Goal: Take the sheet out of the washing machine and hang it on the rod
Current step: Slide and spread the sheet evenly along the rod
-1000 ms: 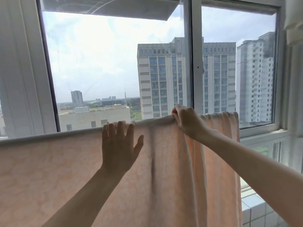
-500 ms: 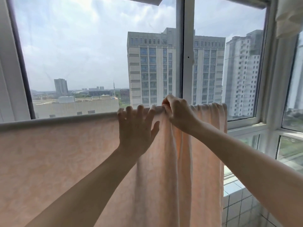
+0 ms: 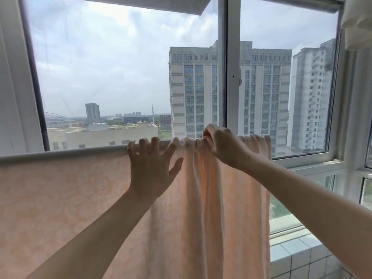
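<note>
The right hand (image 3: 221,146) pinches a bunched bit of the sheet (image 3: 60,208) right at the top, where the cloth goes over the rod (image 3: 60,154). Its fingers are curled tight around the folds. Just beside it, the left hand (image 3: 151,168) is flat and spread wide. Its fingertips (image 3: 155,140) rest on the top edge of the sheet along the rod, and its palm lies against the cloth.

The sheet is a soft peach-pink with a faint pale pattern. It hangs over the rod and drops straight down. On the left side it is pulled smooth and flat. Under the right hand and further right it is squeezed into long up-and-down folds.

The rod runs sideways, from the left edge to just past the right hand, and the sheet stretches along it. Both hands are at the top edge, with most of the sheet below them.

Behind is a big window (image 3: 233,77) with tall buildings (image 3: 193,93) outside.
</note>
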Demonstrator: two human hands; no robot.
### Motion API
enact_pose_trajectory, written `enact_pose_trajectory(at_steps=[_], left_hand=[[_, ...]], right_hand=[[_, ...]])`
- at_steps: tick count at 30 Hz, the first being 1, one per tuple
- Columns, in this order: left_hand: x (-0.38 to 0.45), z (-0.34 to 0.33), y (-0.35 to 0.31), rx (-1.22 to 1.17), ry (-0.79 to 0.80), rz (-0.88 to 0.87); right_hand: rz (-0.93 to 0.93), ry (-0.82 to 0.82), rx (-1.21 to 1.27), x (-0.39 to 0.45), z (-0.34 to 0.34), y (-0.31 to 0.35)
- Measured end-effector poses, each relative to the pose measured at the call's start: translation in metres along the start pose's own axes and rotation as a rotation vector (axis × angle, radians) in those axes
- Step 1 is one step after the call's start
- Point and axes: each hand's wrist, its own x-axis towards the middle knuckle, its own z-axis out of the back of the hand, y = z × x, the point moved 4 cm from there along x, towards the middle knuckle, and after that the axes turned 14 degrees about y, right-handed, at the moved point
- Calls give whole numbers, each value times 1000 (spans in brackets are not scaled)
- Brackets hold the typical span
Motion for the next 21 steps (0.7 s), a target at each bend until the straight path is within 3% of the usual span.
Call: enact_pose_trajectory(at_steps=[3,6,12,16,21], left_hand=[[-1,1,-2,19,2,11],[1,1,-5,28,25,28],[5,-3,-7,46,81,43],[9,-1,-11,20,85,28],[8,-1,-10,26,79,14]], right_hand=[[-10,98,-68,3,-2,-6],[-135,153,-91,3,6,-28],[-359,116,-68,-9,29,-90],[-142,68,-1,-4,30,-73],[114,129,63,2,9,-38]])
